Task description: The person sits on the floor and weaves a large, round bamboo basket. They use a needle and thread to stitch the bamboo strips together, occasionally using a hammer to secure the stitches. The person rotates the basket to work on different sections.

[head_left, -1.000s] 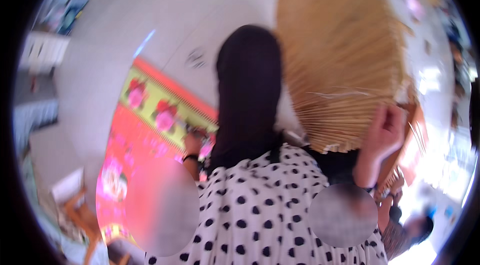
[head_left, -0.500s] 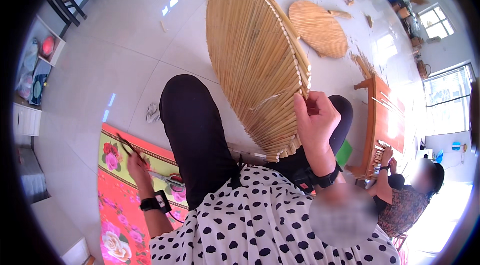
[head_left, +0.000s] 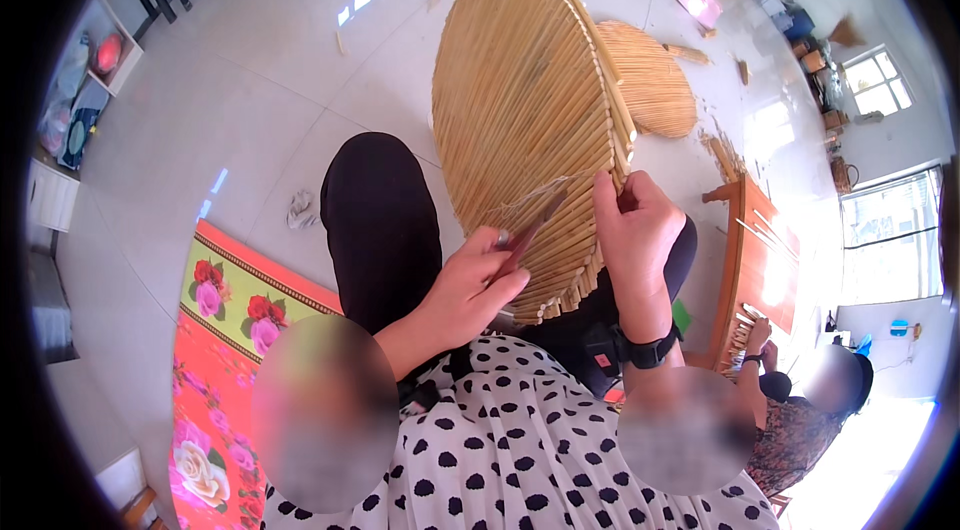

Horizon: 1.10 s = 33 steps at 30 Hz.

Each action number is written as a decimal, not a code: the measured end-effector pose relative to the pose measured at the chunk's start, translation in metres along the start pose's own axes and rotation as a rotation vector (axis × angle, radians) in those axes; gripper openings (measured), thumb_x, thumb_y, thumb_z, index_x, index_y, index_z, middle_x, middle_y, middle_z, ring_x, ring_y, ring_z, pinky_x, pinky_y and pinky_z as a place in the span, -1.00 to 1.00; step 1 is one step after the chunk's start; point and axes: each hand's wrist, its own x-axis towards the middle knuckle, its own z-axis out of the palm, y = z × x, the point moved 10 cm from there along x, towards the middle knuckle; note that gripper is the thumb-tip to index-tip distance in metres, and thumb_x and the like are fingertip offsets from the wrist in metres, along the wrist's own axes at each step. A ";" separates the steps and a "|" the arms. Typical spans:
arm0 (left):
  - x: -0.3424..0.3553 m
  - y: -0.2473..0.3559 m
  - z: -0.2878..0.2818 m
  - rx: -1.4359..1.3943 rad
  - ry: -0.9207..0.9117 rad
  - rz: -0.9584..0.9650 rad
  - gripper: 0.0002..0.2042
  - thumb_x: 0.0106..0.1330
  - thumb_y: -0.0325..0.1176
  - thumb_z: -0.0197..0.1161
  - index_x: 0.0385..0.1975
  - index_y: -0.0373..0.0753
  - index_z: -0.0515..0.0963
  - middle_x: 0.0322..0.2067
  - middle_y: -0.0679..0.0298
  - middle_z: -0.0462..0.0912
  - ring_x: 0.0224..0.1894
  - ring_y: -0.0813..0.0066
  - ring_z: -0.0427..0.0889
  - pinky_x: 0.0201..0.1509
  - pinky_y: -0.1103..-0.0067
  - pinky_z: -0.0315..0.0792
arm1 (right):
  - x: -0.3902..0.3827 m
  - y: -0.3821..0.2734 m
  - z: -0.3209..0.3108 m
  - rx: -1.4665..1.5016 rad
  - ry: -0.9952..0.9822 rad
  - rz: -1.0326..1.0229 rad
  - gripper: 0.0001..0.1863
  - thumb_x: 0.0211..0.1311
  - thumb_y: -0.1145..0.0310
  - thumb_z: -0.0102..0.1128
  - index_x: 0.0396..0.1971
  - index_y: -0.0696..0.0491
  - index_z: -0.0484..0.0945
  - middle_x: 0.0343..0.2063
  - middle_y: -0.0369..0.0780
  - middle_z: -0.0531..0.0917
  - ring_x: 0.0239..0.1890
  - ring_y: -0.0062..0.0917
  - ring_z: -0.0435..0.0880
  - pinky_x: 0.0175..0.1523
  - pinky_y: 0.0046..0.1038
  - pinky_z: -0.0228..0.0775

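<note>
A round mat of straw-coloured stalks [head_left: 520, 90] stands tilted over my lap, with stalk ends lined along its right rim. My right hand [head_left: 640, 230] is closed in a pinch at that rim, thumb against the stalks. Loose pale fibres [head_left: 540, 192] run across the mat's face toward these fingers. My left hand [head_left: 455, 295] grips a small knife [head_left: 538, 230] with a reddish handle. Its blade points up and right, over the mat near the fibres. Whether the blade touches the fibres, I cannot tell.
A second round stalk mat [head_left: 650, 80] lies on the tiled floor beyond. At left is a red floral cloth [head_left: 215, 380]. A wooden table [head_left: 750, 260] stands at right, with a seated person [head_left: 810, 420] working beside it. Crumpled white scrap [head_left: 301, 210] lies by my knee.
My left hand has come from above the floral cloth at left to the mat, bringing the knife. The mat has shifted slightly right and down in view; my right hand still pinches its rim.
</note>
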 end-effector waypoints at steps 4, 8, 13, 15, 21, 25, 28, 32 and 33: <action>0.015 -0.002 0.012 0.076 0.093 0.074 -0.82 0.31 -0.39 0.16 -0.43 -0.40 0.51 -0.20 0.14 0.35 -0.22 0.35 0.41 -0.12 0.50 0.31 | 0.000 0.002 -0.001 0.011 -0.005 0.005 -0.65 0.03 0.32 0.40 -0.69 0.19 0.43 -0.77 -0.17 0.50 -0.75 -0.46 0.45 -0.57 -0.46 0.32; 0.021 -0.003 0.019 0.112 0.133 0.130 -0.83 0.29 -0.39 0.19 -0.40 -0.40 0.53 -0.21 0.12 0.34 -0.20 0.28 0.42 -0.08 0.46 0.32 | -0.001 0.005 0.000 0.024 0.004 0.015 -0.65 0.03 0.32 0.40 -0.69 0.19 0.43 -0.77 -0.16 0.50 -0.75 -0.46 0.46 -0.56 -0.46 0.33; 0.024 -0.005 0.024 0.127 0.153 0.127 -0.83 0.24 -0.38 0.24 -0.39 -0.39 0.59 -0.21 -0.02 0.37 -0.15 0.04 0.50 -0.05 0.34 0.40 | -0.002 0.004 -0.001 0.019 0.009 0.010 -0.65 0.03 0.32 0.40 -0.70 0.19 0.43 -0.77 -0.16 0.50 -0.75 -0.45 0.47 -0.56 -0.46 0.33; 0.025 -0.003 0.025 0.123 0.138 0.084 -0.83 0.24 -0.37 0.25 -0.39 -0.39 0.59 -0.21 -0.04 0.37 -0.15 0.03 0.50 -0.04 0.33 0.39 | -0.002 0.003 -0.002 0.015 0.013 0.010 -0.65 0.03 0.33 0.40 -0.70 0.19 0.43 -0.77 -0.16 0.50 -0.75 -0.44 0.47 -0.56 -0.46 0.33; 0.022 0.000 0.021 0.183 0.224 0.188 -0.83 0.22 -0.38 0.26 -0.38 -0.38 0.60 -0.23 0.00 0.39 -0.19 0.07 0.50 -0.09 0.33 0.41 | -0.003 0.003 0.001 0.015 0.009 0.003 -0.64 0.03 0.32 0.40 -0.70 0.19 0.42 -0.77 -0.15 0.50 -0.75 -0.44 0.47 -0.57 -0.45 0.33; 0.026 0.004 0.023 0.174 0.201 0.136 -0.86 0.22 -0.42 0.26 -0.38 -0.38 0.60 -0.27 0.04 0.40 -0.29 0.10 0.52 -0.20 0.36 0.43 | -0.003 0.001 0.001 0.016 0.015 -0.004 -0.63 0.04 0.33 0.41 -0.71 0.18 0.41 -0.77 -0.15 0.49 -0.75 -0.42 0.46 -0.58 -0.45 0.32; 0.024 0.009 0.023 0.201 0.218 0.162 -0.89 0.21 -0.46 0.27 -0.38 -0.38 0.59 -0.31 0.05 0.39 -0.36 0.11 0.52 -0.27 0.36 0.42 | -0.003 -0.004 0.001 -0.014 0.033 -0.032 -0.61 0.05 0.33 0.41 -0.73 0.17 0.38 -0.77 -0.16 0.47 -0.76 -0.41 0.43 -0.59 -0.45 0.29; 0.019 0.012 0.019 0.232 0.246 0.187 -0.91 0.20 -0.48 0.28 -0.39 -0.38 0.58 -0.32 0.05 0.38 -0.38 0.09 0.51 -0.31 0.36 0.41 | -0.005 -0.013 0.001 -0.063 0.075 -0.114 -0.59 0.06 0.33 0.43 -0.74 0.15 0.36 -0.77 -0.17 0.45 -0.77 -0.40 0.40 -0.62 -0.43 0.26; 0.018 0.012 0.018 0.238 0.251 0.189 -0.91 0.20 -0.48 0.28 -0.39 -0.38 0.57 -0.32 0.06 0.38 -0.38 0.08 0.51 -0.32 0.36 0.41 | -0.006 -0.015 0.002 -0.073 0.081 -0.129 -0.59 0.05 0.33 0.43 -0.74 0.14 0.36 -0.77 -0.17 0.45 -0.77 -0.39 0.40 -0.62 -0.43 0.26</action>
